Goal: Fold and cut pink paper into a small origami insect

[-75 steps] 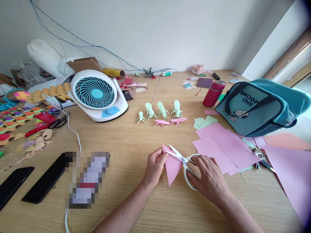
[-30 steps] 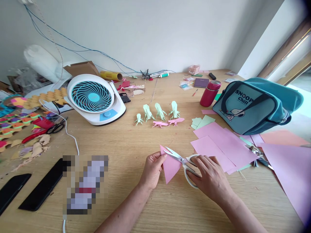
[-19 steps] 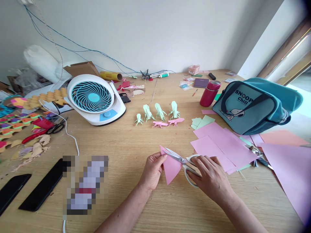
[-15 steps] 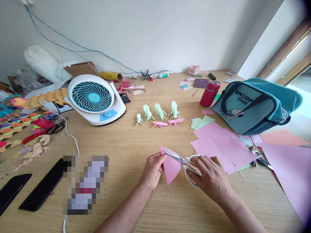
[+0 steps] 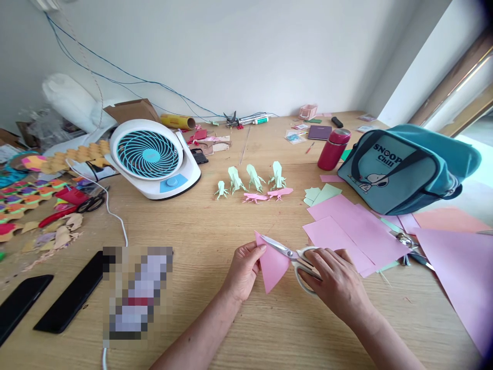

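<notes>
My left hand [image 5: 243, 268] pinches the left edge of a folded pink paper triangle [image 5: 272, 266] just above the wooden table [image 5: 200, 226]. My right hand [image 5: 336, 283] grips the white handles of a pair of scissors [image 5: 297, 257]. The blades lie closed across the triangle's upper edge, their tip near my left thumb. To the right of both hands lies a stack of pink paper sheets [image 5: 350, 231].
Small green and pink folded paper figures [image 5: 254, 184] stand mid-table. A white and blue desk fan [image 5: 154, 159] is at the left, two black phones [image 5: 46, 303] lie near the front left, and a teal bag [image 5: 408, 167] and red bottle [image 5: 330, 149] are on the right. More scissors [image 5: 410, 246] lie on the paper.
The scissor blades, open over the triangle's top edge earlier, have closed along it. Both hands stay in nearly the same place.
</notes>
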Available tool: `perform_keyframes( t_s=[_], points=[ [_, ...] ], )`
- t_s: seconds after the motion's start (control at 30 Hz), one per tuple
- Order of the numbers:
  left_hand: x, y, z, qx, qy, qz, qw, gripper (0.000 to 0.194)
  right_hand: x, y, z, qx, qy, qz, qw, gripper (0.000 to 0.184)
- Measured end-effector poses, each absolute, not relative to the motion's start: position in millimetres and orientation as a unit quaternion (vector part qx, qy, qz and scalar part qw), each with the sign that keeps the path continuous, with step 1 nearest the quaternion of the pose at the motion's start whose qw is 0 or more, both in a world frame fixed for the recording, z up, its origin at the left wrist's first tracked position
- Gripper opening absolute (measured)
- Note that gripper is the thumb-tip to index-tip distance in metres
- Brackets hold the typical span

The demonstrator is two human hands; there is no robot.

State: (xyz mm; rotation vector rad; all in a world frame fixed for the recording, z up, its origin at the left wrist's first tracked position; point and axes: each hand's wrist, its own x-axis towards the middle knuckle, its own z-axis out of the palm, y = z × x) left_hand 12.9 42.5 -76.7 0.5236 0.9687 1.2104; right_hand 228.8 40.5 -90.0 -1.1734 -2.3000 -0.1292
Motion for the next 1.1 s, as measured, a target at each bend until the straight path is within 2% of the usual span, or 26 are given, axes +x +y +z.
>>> perform_keyframes(
  t_s=[0.3,0.57,0.8,1.1],
  points=[
    [10.2,44.1,-80.5,0.239,0.404,0.55,0.691,0.025,235.5,46.5,-99.1,-0.487,-0.825,0.001,0.287,0.018],
    [6.8,49.7,-86.9,0.193,0.41,0.561,0.693,0.025,251.5,57.5,-101.9,-0.572,-0.78,-0.034,0.252,0.025],
    [-2.1,58.8,-96.7,0.111,0.411,0.571,0.701,0.022,269.1,54.8,-97.8,-0.606,-0.77,-0.04,0.196,0.023],
    [-9.8,65.1,-105.2,0.053,0.257,0.574,0.776,0.021,360.8,13.8,-106.0,-0.702,-0.687,-0.149,0.118,0.033]
  ],
)
